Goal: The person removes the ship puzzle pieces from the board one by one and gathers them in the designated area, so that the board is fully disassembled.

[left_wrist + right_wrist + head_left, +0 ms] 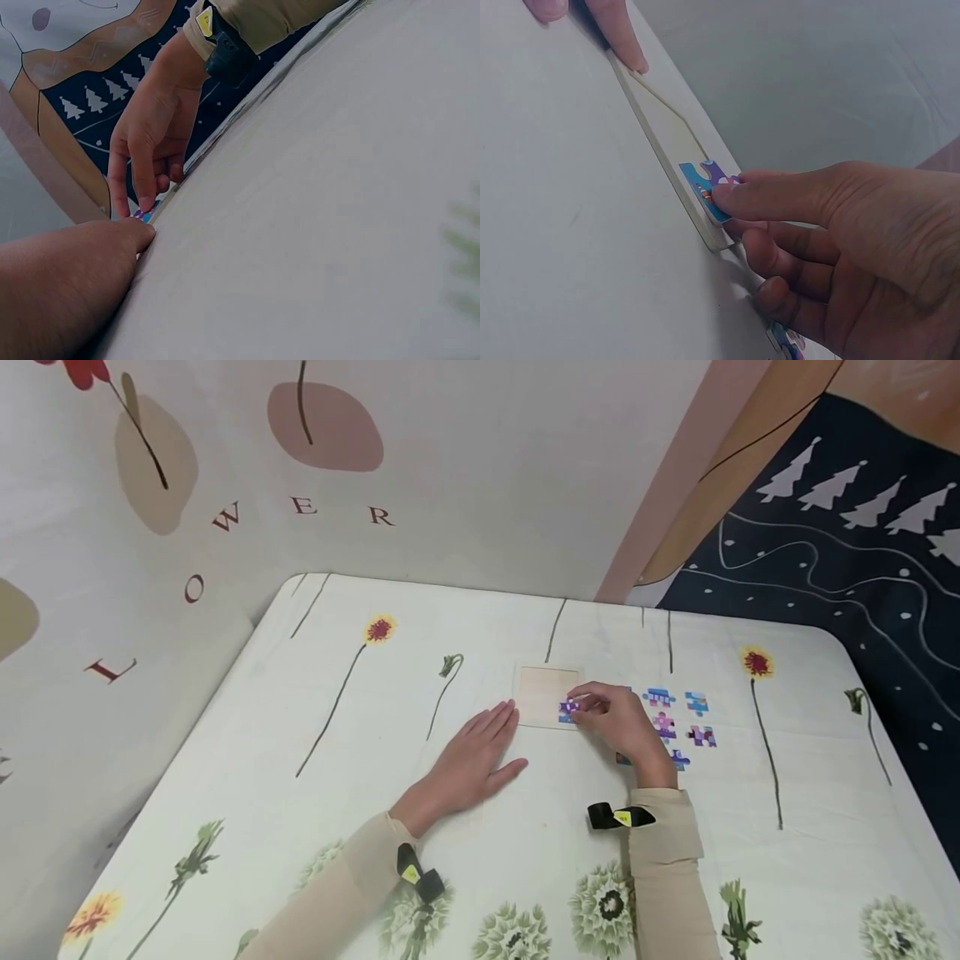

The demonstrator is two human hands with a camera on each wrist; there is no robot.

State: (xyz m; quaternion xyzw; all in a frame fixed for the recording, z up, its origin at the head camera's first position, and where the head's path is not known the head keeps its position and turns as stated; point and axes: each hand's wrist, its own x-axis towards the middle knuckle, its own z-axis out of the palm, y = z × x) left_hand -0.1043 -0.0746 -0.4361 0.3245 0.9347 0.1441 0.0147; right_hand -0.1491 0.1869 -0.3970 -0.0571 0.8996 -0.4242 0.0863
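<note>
A shallow wooden puzzle tray [540, 693] with a raised rim lies on the table. Between thumb and index finger my right hand [618, 717] pinches a blue and purple jigsaw piece [703, 189] over the tray's near right corner. In the right wrist view the piece looks slightly tilted, and the thumb covers part of it. My left hand [468, 764] lies flat with straight fingers, its fingertips touching the tray's left edge. In the left wrist view the right hand [154, 135] reaches down to the piece, partly hidden behind the left hand.
Several loose jigsaw pieces [663, 724] lie right of the tray, some hidden under the right hand and wrist. A flower-printed cloth [465, 618] covers the table. Patterned hangings [487, 485] stand behind its far edge. Both wrists wear black bands [621, 817].
</note>
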